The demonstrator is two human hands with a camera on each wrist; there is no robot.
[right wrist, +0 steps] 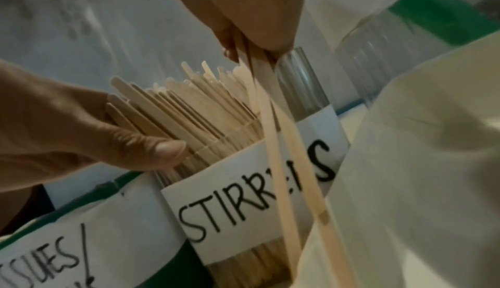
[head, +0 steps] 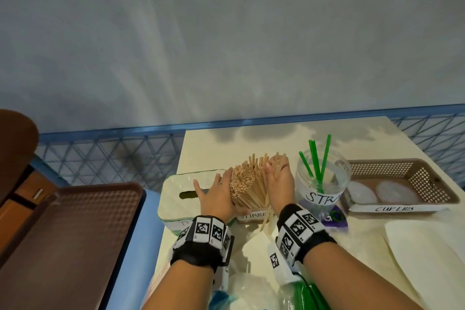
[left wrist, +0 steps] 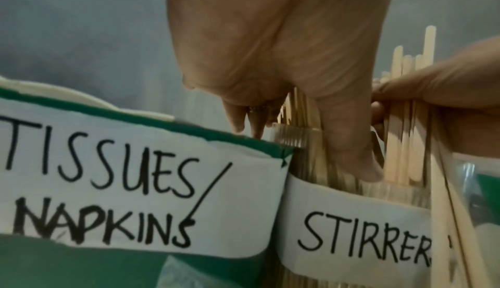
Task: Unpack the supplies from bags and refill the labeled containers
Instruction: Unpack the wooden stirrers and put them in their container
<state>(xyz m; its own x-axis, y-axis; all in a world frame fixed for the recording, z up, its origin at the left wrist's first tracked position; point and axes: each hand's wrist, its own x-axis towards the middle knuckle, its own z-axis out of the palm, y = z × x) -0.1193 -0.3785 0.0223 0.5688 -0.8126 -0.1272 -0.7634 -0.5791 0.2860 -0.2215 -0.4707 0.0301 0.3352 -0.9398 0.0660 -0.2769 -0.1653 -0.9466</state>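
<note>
A thick bundle of wooden stirrers (head: 247, 184) stands in a clear container with a "STIRRERS" label (head: 254, 214) on the cream table (head: 226, 143). My left hand (head: 216, 194) cups the bundle's left side, thumb (right wrist: 162, 151) across the front of the sticks. My right hand (head: 279, 178) is at the bundle's right side and pinches a few stirrers (right wrist: 273, 143) that hang down outside the container's front. In the left wrist view the left hand (left wrist: 270, 57) reaches down onto the sticks above the label (left wrist: 360, 239), with the right hand (left wrist: 446, 89) opposite.
A green box labelled "TISSUES/NAPKINS" (head: 181, 194) touches the container's left. To its right stand a clear "STRAWS" jar (head: 322, 184) with green straws and a brown "CUP LIDS" basket (head: 402, 184). White paper (head: 427, 259) and plastic bags (head: 251, 292) lie near me. A brown tray (head: 63, 234) sits left.
</note>
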